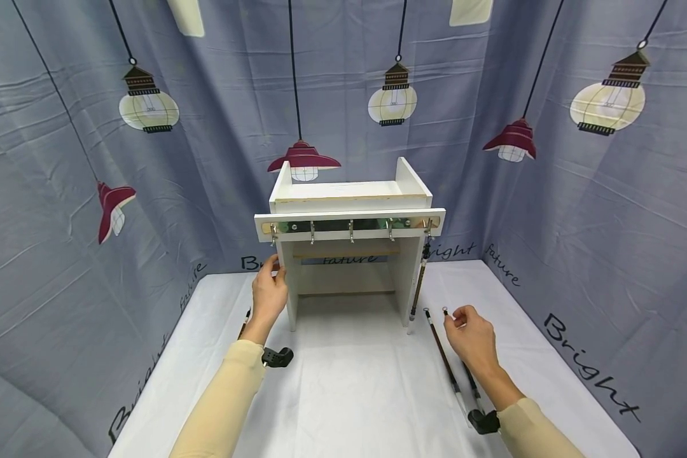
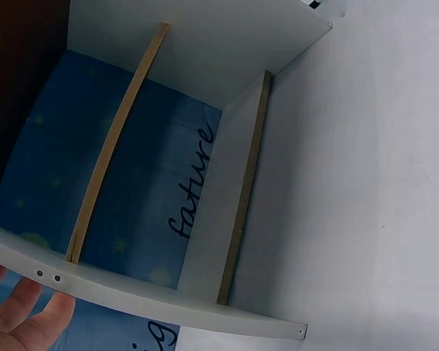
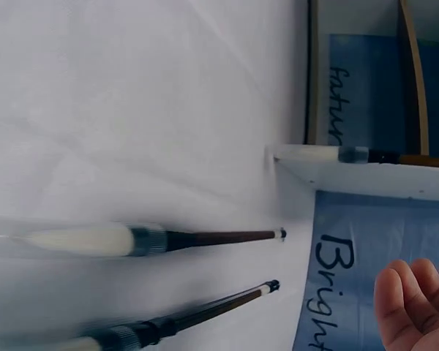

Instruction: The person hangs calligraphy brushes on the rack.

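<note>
A white wooden shelf stands on the table, with a row of metal hooks across its front rail. My left hand is at the shelf's left side panel, its fingertips against the outer face. From the rightmost hook hangs a writing brush, tip down along the right panel. Two more brushes lie on the table: one nearer the shelf, the other partly under my right hand in the head view. That hand hovers with loosely bent fingers and holds nothing.
Another thin dark stick lies on the white tablecloth left of the shelf, mostly behind my left wrist. A grey-blue curtain printed with lamps encloses the table at the back and sides. Each wrist wears a small black camera.
</note>
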Demonstrator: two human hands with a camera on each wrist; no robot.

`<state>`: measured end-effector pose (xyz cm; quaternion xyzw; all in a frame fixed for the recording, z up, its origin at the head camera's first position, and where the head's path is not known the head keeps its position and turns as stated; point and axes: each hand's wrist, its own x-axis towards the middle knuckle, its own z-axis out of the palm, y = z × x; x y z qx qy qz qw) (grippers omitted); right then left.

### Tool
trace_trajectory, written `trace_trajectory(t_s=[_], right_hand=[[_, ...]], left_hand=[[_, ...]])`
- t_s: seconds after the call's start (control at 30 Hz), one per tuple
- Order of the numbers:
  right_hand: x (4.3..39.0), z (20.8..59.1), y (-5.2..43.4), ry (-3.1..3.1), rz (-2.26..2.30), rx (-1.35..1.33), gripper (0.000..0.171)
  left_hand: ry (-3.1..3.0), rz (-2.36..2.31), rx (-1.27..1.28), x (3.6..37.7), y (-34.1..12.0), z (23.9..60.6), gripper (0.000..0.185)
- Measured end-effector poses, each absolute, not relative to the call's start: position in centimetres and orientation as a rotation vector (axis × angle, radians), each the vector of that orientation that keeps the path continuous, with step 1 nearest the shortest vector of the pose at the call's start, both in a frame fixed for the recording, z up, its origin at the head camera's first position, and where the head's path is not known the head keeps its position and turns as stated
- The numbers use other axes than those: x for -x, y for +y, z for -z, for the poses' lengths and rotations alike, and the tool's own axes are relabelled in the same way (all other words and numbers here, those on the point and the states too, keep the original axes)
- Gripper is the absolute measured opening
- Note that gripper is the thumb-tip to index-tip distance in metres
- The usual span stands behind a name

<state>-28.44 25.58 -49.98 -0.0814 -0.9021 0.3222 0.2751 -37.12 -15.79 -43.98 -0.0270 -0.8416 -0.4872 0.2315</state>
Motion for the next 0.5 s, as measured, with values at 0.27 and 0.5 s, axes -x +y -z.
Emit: trace_trajectory(t_s=[0.27, 0.5], right_hand=[[27.8, 51.2, 26.1, -2.453, -0.854, 0.229, 0.017], [27.6, 52.2, 26.3, -2.46, -0.856, 0.248, 0.017]], left_hand=[[-2.306, 1.33, 0.08, 37.1, -15.9, 44.0, 0.041], [-2.306, 1.335, 0.079, 37.0, -15.9, 44.0, 0.041]])
